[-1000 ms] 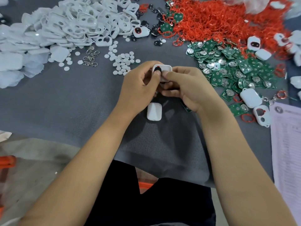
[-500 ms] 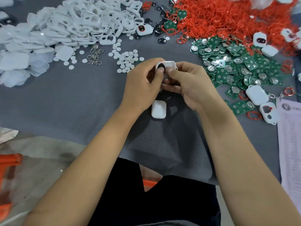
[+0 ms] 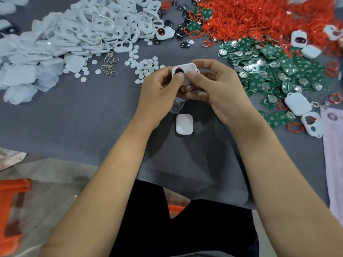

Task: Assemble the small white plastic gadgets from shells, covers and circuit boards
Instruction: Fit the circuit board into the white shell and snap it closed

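Both hands hold one small white gadget shell [image 3: 187, 68] above the grey mat, at the middle of the head view. My left hand [image 3: 157, 97] grips its left side, the thumb pressing by a black round button with a red spot. My right hand [image 3: 217, 89] grips its right side, thumb on the front face. A plain white cover [image 3: 184, 124] lies on the mat just below the hands. A clear plastic piece [image 3: 177, 106] shows under my left hand.
White shells [image 3: 96, 28] are heaped at the back left, with white discs [image 3: 146, 66] and metal clasps [image 3: 109, 66] nearer. Green circuit boards [image 3: 274, 71] and red rings [image 3: 259, 17] fill the right. Finished gadgets [image 3: 297, 103] and a paper sheet [image 3: 334, 154] lie at the right edge.
Both hands keep their hold on the shell in the same place; the thumbs have shifted slightly on its front face. The cover on the mat has not moved.
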Demonstrator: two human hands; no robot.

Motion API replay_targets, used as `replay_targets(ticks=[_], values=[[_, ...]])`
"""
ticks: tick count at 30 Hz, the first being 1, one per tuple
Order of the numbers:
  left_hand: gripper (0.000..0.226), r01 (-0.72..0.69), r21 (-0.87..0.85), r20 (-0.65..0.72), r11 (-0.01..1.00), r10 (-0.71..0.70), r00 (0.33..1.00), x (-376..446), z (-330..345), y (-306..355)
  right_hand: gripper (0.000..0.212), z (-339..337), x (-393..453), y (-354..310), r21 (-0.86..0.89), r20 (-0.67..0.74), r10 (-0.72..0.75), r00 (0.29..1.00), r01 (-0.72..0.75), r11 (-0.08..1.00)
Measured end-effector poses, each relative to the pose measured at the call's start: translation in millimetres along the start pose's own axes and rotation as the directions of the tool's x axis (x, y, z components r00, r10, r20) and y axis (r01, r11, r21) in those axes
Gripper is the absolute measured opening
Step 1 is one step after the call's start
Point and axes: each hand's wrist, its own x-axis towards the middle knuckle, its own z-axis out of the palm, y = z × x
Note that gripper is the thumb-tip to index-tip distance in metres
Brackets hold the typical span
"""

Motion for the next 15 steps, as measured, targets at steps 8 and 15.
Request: replay_targets(ticks=[8, 15], values=[[0.025, 0.086, -0.103, -0.002, 0.991, -0.086, 0.996, 3.8, 0.3, -3.0, 0.017, -0.2, -0.4, 0.2, 0.004, 0.067, 0.007, 0.998, -0.007, 1.000], [0.026, 0.086, -0.143, -0.019, 0.986, -0.089, 0.996, 5.1, 0.4, -5.3, 0.015, -0.1, 1.5, 0.5, -0.001, 0.005, -0.012, 1.000, 0.012, 1.000]])
